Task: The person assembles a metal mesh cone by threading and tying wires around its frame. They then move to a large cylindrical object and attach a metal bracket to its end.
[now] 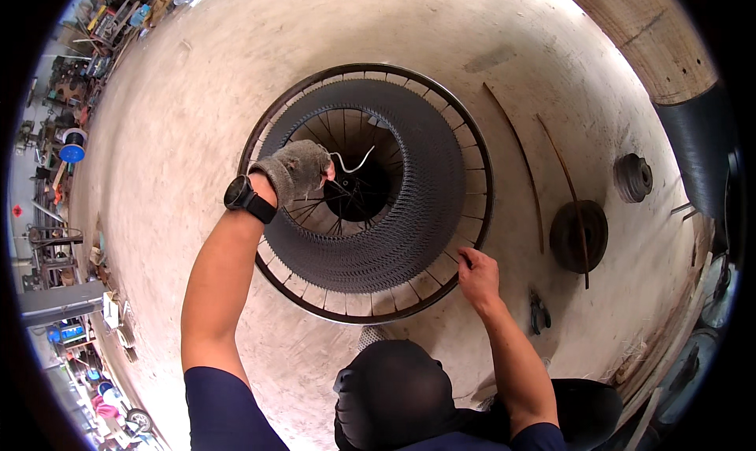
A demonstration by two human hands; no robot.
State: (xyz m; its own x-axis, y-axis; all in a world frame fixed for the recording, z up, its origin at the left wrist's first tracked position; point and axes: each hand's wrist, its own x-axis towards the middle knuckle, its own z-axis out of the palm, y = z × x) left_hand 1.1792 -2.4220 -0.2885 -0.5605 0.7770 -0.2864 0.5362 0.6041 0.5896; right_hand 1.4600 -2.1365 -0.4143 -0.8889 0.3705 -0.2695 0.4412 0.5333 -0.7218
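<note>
A large dark metal rim (489,175) with thin spokes stands on the floor before me. Inside it sits a thick dark grey coil of toothed strip (437,163), its rows of teeth circling a deep central opening. My left hand (298,170), in a worn grey knit glove, hangs over the left part of the opening with fingers curled. From its fingertips a thin white cord (361,166) curves to the right. My bare right hand (479,275) is closed over the rim at its lower right, fingers partly hidden.
On the floor to the right lie two long thin curved strips (520,155), a dark round disc (563,238), a smaller grooved wheel (630,178) and pliers (539,315). Cluttered shelves (59,246) line the left. A large wooden cylinder (646,37) is at the upper right.
</note>
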